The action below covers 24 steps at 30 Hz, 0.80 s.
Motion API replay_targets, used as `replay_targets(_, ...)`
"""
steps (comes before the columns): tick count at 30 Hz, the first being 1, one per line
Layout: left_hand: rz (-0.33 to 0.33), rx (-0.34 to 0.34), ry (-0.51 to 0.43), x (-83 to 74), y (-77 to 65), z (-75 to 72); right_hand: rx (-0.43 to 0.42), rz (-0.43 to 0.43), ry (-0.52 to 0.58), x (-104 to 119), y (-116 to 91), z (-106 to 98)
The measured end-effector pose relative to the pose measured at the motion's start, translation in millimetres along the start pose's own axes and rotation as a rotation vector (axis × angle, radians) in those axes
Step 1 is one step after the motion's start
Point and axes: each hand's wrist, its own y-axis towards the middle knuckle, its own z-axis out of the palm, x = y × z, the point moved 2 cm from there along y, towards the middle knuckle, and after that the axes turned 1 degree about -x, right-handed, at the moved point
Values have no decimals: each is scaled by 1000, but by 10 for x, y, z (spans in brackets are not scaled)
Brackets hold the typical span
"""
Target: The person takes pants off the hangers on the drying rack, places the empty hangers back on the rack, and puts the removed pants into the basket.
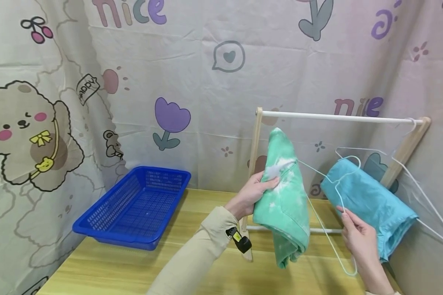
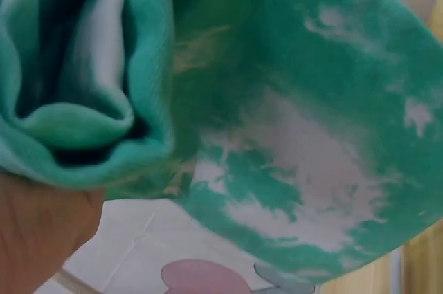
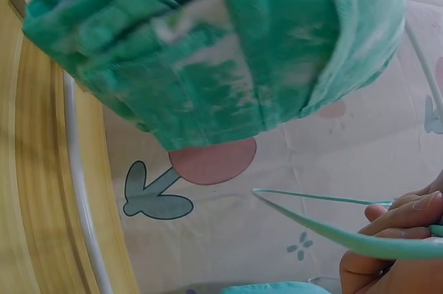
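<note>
My left hand [image 1: 256,190] grips a folded green garment [image 1: 286,200] with white patches, thumb on its front and the other fingers behind it. In the right wrist view seams and a pocket-like edge show on the garment [image 3: 277,45]; in the left wrist view its rolled layers [image 2: 149,100] stand above the hand [image 2: 41,232]. My right hand [image 1: 359,235] pinches a pale green hanger [image 1: 330,235] by one side. The hanger's far tip points at the garment and overlaps its edge in the head view, while the right wrist view shows that tip apart, beneath the cloth.
Behind my hands stands a rack with wooden sides and a white top rail [image 1: 328,117]. Over its right end hooks a white hanger [image 1: 428,188] bearing a folded blue garment [image 1: 365,196]. A blue plastic basket [image 1: 166,219] sits at the left of the wooden table [image 1: 122,270].
</note>
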Motion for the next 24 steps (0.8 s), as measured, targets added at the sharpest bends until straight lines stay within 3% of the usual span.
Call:
replay_targets(9,-47,35,62,70,-127,-180,-11,38,2,7,-19,69)
replay_targets(24,-37,114,179,182,-392,-435,-42,82,28,-28,-21,95)
